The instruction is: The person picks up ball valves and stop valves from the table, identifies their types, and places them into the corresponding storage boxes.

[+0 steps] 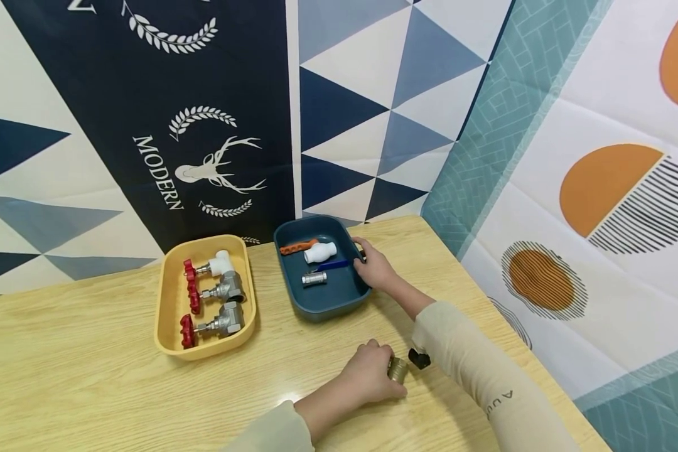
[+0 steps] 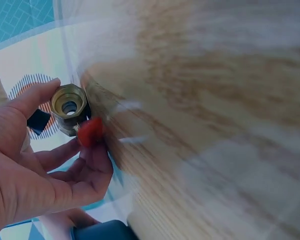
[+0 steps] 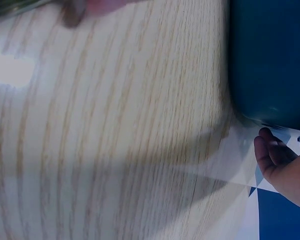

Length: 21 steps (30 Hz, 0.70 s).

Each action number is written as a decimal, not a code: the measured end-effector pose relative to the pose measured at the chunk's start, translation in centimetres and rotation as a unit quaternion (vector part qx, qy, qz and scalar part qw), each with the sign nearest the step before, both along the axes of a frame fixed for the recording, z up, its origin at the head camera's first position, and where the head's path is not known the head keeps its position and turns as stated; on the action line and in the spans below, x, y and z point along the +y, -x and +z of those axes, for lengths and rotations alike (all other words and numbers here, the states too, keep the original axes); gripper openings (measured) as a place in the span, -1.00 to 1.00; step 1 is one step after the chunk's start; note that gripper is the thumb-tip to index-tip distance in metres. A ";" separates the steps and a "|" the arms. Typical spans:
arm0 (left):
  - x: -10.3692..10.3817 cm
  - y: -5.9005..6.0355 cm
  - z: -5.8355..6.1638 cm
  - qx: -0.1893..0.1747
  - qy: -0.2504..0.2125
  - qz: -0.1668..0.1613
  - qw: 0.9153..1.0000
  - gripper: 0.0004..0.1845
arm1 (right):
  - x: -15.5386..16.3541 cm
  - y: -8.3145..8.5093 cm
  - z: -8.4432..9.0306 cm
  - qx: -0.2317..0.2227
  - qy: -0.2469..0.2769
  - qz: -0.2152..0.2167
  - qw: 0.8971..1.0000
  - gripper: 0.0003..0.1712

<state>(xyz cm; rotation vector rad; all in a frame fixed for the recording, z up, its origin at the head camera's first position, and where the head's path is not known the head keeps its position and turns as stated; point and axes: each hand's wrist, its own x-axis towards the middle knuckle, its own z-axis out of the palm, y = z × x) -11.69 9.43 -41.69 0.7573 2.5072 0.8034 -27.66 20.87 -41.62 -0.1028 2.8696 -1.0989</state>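
My left hand point(image 1: 370, 375) holds a brass ball valve point(image 1: 398, 370) low over the table at the front. In the left wrist view its hexagonal open end point(image 2: 69, 106) faces the camera, with a red handle end point(image 2: 91, 131) by the fingertips. My right hand point(image 1: 377, 265) grips the right side of the dark blue tray point(image 1: 322, 310), thumb over the rim. In the right wrist view the fingers point(image 3: 262, 150) lie against its outer wall. Inside the tray are a white plastic valve point(image 1: 320, 252), an orange lever point(image 1: 298, 247), a blue lever point(image 1: 334, 264) and a silver fitting point(image 1: 314, 279).
Left of the blue tray stands a yellow tray point(image 1: 159, 314) holding three valves with red handwheels point(image 1: 187, 331). Both trays sit near the back of the wooden table point(image 1: 90, 376). Patterned wall coverings point(image 1: 350, 125) rise behind and to the right. A small black piece point(image 1: 419, 358) shows beside the right sleeve.
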 end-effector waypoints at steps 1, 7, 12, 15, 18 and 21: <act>0.1 0.0 0.0 0.000 0.003 -0.001 1.000 -0.62 | 0.0 0.0 0.1 0.001 -0.001 0.000 1.000 -0.41; 0.2 -0.2 -0.1 -0.017 -0.013 0.001 1.000 -0.59 | 0.0 0.0 0.1 0.001 -0.001 -0.001 1.000 -0.40; 0.0 -0.4 -0.2 -0.028 -0.044 0.003 0.999 -0.56 | 0.0 0.0 0.1 -0.001 0.001 -0.003 1.000 -0.40; -0.3 -0.4 -0.1 -0.031 -0.053 0.008 0.998 -0.53 | 0.1 0.1 0.0 0.000 0.001 -0.002 1.000 -0.40; -0.8 -0.1 0.2 -0.048 -0.066 0.016 0.997 -0.50 | 0.1 0.1 0.0 0.001 0.000 0.001 1.000 -0.40; -1.6 0.3 0.5 -0.063 -0.087 0.025 0.994 -0.48 | 0.1 0.0 0.1 0.001 0.001 0.002 1.000 -0.40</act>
